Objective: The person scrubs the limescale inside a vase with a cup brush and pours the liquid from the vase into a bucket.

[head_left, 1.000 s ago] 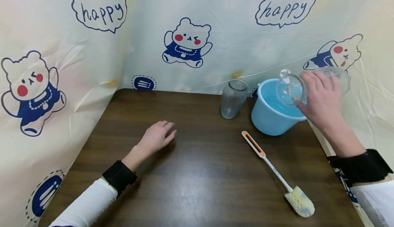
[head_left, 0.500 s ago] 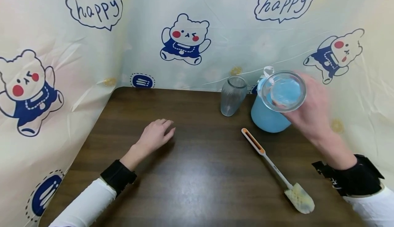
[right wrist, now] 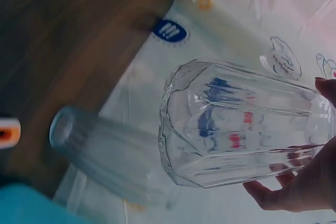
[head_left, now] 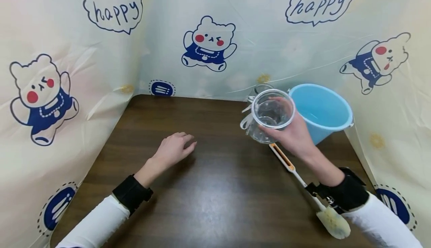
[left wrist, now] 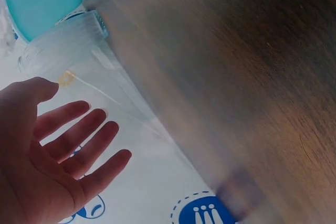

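My right hand grips a clear glass jar around its side, holding it up over the back of the table with its mouth tilted towards me. The right wrist view shows the jar's faceted walls and base, with fingertips curled on it. Behind the jar in the head view, a ribbed glass vase is mostly hidden. A light blue bucket stands just right of the jar. Low over the table, my left hand holds nothing; its fingers are loosely extended in the left wrist view.
A sponge brush lies at the right, its orange and white handle pointing towards the jar and my right forearm close to it. The brown wooden table meets a printed curtain at the back and sides.
My right hand has carried the jar from over the bucket leftwards to in front of the vase, turning its mouth from sideways to more upright. The left hand has stayed put.
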Demonstrator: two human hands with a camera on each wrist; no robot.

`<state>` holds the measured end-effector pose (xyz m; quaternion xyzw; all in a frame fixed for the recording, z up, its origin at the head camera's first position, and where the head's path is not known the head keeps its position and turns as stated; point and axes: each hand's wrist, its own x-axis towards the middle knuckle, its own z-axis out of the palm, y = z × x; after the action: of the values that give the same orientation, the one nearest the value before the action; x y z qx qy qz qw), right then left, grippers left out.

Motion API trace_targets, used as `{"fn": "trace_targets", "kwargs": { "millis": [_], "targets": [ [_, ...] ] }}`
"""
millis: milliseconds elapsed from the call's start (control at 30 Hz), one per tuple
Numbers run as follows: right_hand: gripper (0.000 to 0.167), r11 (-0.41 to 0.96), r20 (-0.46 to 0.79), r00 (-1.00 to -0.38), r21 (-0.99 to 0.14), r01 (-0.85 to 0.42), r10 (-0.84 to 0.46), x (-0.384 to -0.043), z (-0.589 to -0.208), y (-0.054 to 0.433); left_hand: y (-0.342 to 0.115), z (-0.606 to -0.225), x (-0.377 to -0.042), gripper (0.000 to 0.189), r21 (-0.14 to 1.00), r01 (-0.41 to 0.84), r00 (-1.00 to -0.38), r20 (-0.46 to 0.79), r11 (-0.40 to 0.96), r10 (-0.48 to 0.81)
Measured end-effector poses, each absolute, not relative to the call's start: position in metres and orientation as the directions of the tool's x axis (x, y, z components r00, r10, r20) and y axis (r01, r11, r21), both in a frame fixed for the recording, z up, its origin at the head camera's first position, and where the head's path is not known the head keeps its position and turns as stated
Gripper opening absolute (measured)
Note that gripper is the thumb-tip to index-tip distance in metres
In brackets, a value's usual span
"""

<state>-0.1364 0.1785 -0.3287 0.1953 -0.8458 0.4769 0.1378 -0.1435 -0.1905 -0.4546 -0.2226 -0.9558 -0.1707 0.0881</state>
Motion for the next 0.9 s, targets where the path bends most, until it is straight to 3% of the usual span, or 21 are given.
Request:
{"fn": "trace_targets", "kwargs": {
  "millis": [267,900],
  "targets": [
    [0.078,0.441,0.282,-0.938,-0.829,-0.345,-0.202,-0.165,-0.367,0.131,-0.191,-0.459,-0.136,0.028,0.262,0.448,-0.888,0.242,0.855,0.391],
    [0.082,0.425,0.202,-0.977,-0.880,-0.213,-0.071,-0.266,-0.424,0.042,-0.198,-0.460,-0.123,0.029,0.197,0.467,-0.866,0.299,0.862,0.401]
  ]
}}
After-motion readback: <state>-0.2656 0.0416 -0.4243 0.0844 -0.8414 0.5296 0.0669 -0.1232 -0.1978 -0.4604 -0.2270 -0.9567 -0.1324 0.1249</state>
